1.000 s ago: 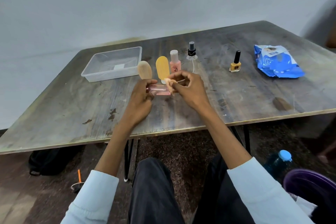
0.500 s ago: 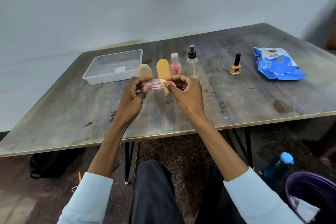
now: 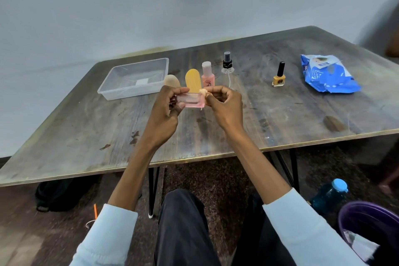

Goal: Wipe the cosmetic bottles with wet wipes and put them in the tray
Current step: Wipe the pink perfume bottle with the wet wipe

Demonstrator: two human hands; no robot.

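Observation:
My left hand [image 3: 166, 110] grips a small clear pink bottle [image 3: 191, 100] lying sideways above the table. My right hand [image 3: 226, 106] pinches a small crumpled wipe [image 3: 203, 92] against the bottle's right end. Behind them stand a beige rounded bottle [image 3: 171, 81], an orange rounded bottle [image 3: 192, 80], a pink bottle with a pale cap [image 3: 208, 75], a clear spray bottle with a black top [image 3: 227, 67] and a yellow nail polish [image 3: 279, 76]. The clear plastic tray [image 3: 121, 90] sits at the back left with no bottles in it.
A blue wet-wipe pack [image 3: 328, 75] lies at the back right of the wooden table [image 3: 86, 136]. Below the table's right side are a blue-capped bottle [image 3: 332, 194] and a purple bin [image 3: 371, 224]. A black bag [image 3: 58, 194] lies under the left side.
Both hands have lifted the pink bottle slightly and turned it, so its flat clear side faces me. The wipe has stayed at the bottle's right end.

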